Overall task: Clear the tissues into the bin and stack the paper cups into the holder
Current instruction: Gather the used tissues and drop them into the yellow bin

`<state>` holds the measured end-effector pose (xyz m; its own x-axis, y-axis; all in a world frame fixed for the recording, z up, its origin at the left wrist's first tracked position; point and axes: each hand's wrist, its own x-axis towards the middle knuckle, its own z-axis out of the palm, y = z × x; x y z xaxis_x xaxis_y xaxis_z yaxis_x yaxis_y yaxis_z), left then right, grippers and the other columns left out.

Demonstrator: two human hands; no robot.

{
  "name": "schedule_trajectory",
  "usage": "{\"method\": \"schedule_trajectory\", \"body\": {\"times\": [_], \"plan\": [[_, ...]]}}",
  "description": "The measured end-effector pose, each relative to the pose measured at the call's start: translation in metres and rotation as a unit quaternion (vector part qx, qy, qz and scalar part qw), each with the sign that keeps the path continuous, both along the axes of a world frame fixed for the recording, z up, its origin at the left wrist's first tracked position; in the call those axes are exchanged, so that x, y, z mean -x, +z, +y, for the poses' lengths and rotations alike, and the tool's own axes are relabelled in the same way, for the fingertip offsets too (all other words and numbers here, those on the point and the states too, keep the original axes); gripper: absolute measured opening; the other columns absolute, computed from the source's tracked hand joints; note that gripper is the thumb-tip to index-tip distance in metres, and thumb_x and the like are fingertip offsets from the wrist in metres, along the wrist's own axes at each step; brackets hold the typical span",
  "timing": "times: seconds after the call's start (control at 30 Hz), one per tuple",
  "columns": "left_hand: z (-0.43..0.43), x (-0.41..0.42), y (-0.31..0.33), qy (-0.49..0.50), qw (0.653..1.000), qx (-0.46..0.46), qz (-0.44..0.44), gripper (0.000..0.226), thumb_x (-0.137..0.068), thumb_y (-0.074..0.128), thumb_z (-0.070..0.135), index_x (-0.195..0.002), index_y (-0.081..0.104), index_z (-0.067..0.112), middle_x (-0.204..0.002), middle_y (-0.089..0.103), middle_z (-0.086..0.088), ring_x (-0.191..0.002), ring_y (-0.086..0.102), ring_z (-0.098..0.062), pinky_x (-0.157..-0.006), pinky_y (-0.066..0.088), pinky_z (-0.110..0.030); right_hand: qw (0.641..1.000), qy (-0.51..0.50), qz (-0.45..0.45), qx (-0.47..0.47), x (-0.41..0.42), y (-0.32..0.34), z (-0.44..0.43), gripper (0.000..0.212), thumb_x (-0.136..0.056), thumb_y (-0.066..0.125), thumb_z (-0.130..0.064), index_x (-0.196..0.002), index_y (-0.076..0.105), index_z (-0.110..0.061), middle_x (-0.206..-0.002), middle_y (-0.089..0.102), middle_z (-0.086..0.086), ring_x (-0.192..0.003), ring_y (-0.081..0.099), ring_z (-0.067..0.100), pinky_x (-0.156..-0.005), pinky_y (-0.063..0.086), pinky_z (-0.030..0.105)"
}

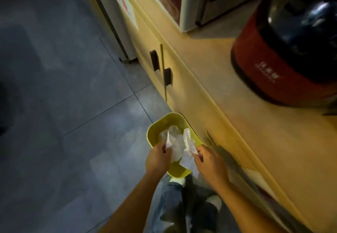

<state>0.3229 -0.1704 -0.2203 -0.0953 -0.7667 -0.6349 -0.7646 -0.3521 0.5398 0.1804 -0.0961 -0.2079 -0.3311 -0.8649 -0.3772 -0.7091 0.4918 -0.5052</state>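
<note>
A yellow-green bin (155,126) stands on the grey floor against the yellow cabinet, with crumpled clear plastic or paper inside. My left hand (157,158) hovers over the bin's near left rim, pinching a white tissue (168,138). My right hand (209,161) is over the near right rim, gripping a second crumpled white tissue (188,143) that hangs into the bin. No paper cups or holder are in view.
The yellow counter (264,141) runs along the right, with a red and black appliance (284,50) on it. Cabinet doors with dark handles (167,76) face the tiled floor (73,86). My legs and shoes (184,205) are below the bin.
</note>
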Motion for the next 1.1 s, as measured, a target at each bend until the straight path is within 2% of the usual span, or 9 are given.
{"method": "schedule_trajectory", "body": {"times": [0.1,0.37,0.5,0.6,0.67,0.7,0.8,0.9,1.1], "plan": [[-0.003,-0.001,-0.04,0.021,0.999,-0.026,-0.018,0.023,-0.094,0.047,0.024,-0.101,0.063,0.01,-0.098,0.067,-0.011,-0.091,0.064,-0.028,-0.082,0.052,-0.038,0.998,-0.03,-0.012,-0.05,0.0,-0.043,-0.01,0.014,-0.089,0.055,-0.026,-0.09,0.06,-0.012,-0.084,0.067,0.011,-0.071,0.056,0.021,-0.065,0.045,0.029],[-0.006,-0.009,-0.13,0.007,0.996,-0.036,-0.08,0.012,-0.09,0.045,0.016,-0.088,0.055,0.01,-0.096,0.066,-0.015,-0.075,0.055,-0.024,-0.065,0.047,-0.034,0.989,-0.046,-0.023,-0.136,-0.001,-0.141,-0.023,0.013,-0.085,0.055,-0.014,-0.073,0.054,-0.009,-0.07,0.06,0.013,-0.065,0.049,0.027,-0.054,0.031,0.028],[-0.006,-0.012,-0.164,-0.068,0.992,-0.02,-0.102,0.021,-0.09,0.047,0.02,-0.107,0.055,0.01,-0.109,0.064,-0.016,-0.091,0.061,-0.032,-0.078,0.053,-0.043,0.977,-0.079,-0.054,-0.188,0.002,-0.183,-0.024,0.035,-0.085,0.052,-0.012,-0.055,0.036,-0.021,-0.056,0.041,-0.001,-0.06,0.043,0.022,-0.049,0.027,0.028],[0.001,-0.015,-0.185,-0.21,0.968,-0.025,-0.138,0.055,-0.089,0.049,0.032,-0.139,0.031,0.021,-0.142,0.045,-0.011,-0.128,0.042,-0.033,-0.107,0.032,-0.045,0.964,-0.068,-0.089,-0.241,0.002,-0.204,-0.024,0.003,-0.086,0.054,-0.016,-0.088,0.056,-0.015,-0.086,0.061,0.009,-0.083,0.055,0.028,-0.068,0.041,0.034],[0.007,-0.017,-0.192,-0.276,0.952,-0.013,-0.131,0.064,-0.088,0.046,0.047,-0.144,0.022,0.026,-0.152,0.033,-0.007,-0.14,0.027,-0.03,-0.117,0.019,-0.046,0.951,-0.043,-0.098,-0.289,0.003,-0.215,-0.022,0.048,-0.088,0.056,-0.021,-0.132,0.039,-0.013,-0.124,0.055,0.015,-0.11,0.053,0.032,-0.087,0.045,0.042],[0.009,-0.019,-0.195,-0.306,0.944,-0.006,-0.126,0.065,-0.087,0.043,0.053,-0.144,0.022,0.026,-0.153,0.03,-0.007,-0.142,0.023,-0.03,-0.119,0.016,-0.045,0.947,-0.034,-0.101,-0.305,0.003,-0.217,-0.02,0.061,-0.088,0.056,-0.022,-0.14,0.027,-0.015,-0.135,0.047,0.015,-0.118,0.049,0.034,-0.093,0.044,0.045],[0.012,-0.025,-0.193,-0.363,0.923,0.022,-0.127,0.063,-0.087,0.042,0.054,-0.141,0.03,0.024,-0.15,0.035,-0.008,-0.139,0.028,-0.029,-0.117,0.018,-0.043,0.946,0.027,-0.055,-0.317,0.006,-0.223,-0.015,0.07,-0.087,0.056,-0.028,-0.144,0.015,-0.021,-0.142,0.037,0.015,-0.125,0.04,0.035,-0.096,0.041,0.046],[0.008,-0.033,-0.179,-0.35,0.926,0.045,-0.132,0.058,-0.087,0.046,0.051,-0.136,0.037,0.022,-0.143,0.046,-0.005,-0.131,0.039,-0.028,-0.111,0.025,-0.041,0.955,0.062,-0.019,-0.288,0.006,-0.215,-0.016,0.067,-0.086,0.055,-0.033,-0.142,0.021,-0.019,-0.145,0.032,0.013,-0.13,0.034,0.034,-0.099,0.036,0.047],[-0.028,-0.04,-0.114,-0.315,0.935,0.085,-0.142,0.046,-0.086,0.047,0.053,-0.113,0.051,0.016,-0.114,0.063,-0.009,-0.103,0.058,-0.031,-0.082,0.044,-0.039,0.976,0.112,0.023,-0.185,0.005,-0.15,-0.045,0.042,-0.087,0.051,-0.032,-0.121,0.045,-0.009,-0.116,0.056,0.019,-0.105,0.054,0.037,-0.079,0.042,0.039]]}}
